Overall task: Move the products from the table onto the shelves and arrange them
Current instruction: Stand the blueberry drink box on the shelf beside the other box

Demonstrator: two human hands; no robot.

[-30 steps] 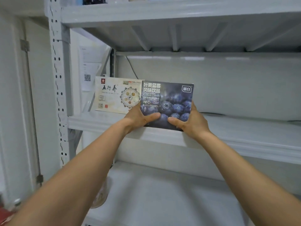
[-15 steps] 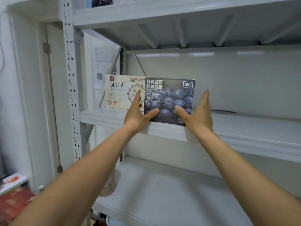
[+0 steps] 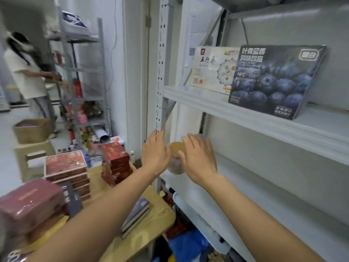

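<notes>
Head: shelf (image 3: pixel 207 105) holds blueberry box (image 3: pixel 273 80), cream box (image 3: pixel 213 69); left hand (image 3: pixel 155 154), right hand (image 3: pixel 198 157) grip wide.

The blueberry box (image 3: pixel 273 80) leans on the shelf (image 3: pixel 198 100), a cream box (image 3: pixel 211 69) behind its left edge. Below it, left hand (image 3: pixel 154 152) and right hand (image 3: pixel 198 157) hover, fingers straight.

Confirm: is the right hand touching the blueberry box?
Apart. Head view: right hand hangs well below the blueberry box, which stands on the shelf above.
</notes>
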